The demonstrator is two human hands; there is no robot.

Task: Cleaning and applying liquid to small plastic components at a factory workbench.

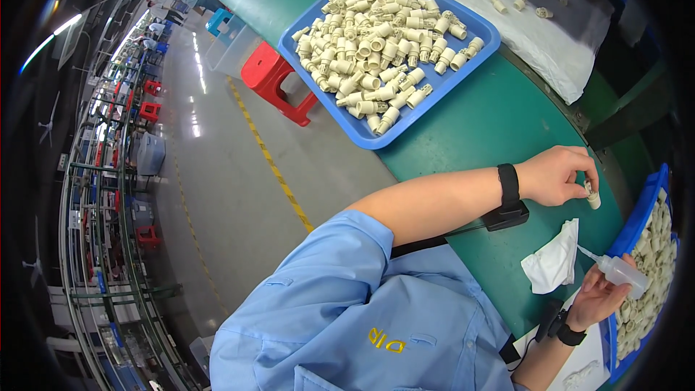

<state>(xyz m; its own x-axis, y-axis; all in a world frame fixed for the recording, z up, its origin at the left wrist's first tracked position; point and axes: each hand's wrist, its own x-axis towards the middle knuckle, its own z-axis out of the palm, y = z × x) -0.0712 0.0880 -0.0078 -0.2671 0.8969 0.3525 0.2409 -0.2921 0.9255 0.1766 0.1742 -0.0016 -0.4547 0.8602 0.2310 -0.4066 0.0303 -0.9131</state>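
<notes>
My left hand (557, 177) pinches a small cream plastic fitting (593, 197) between thumb and fingers, low over the green bench. Closer to my body, my right hand (596, 297) grips a translucent squeeze bottle (624, 275). Its thin nozzle points toward a crumpled white cloth (553, 261), which lies on the bench between my two hands. A blue tray (369, 137) heaped with similar cream fittings (376, 43) sits on the bench to the left. On the right, beside the bottle, a second blue tray (637, 226) holds many more of these fittings (655, 253).
A white sheet (557, 72) with several loose fittings lies beyond the first tray. A red stool (269, 69) and a clear bin (226, 51) stand beside the green bench (478, 119). Racks and other people appear across the aisle. Black straps circle both my wrists.
</notes>
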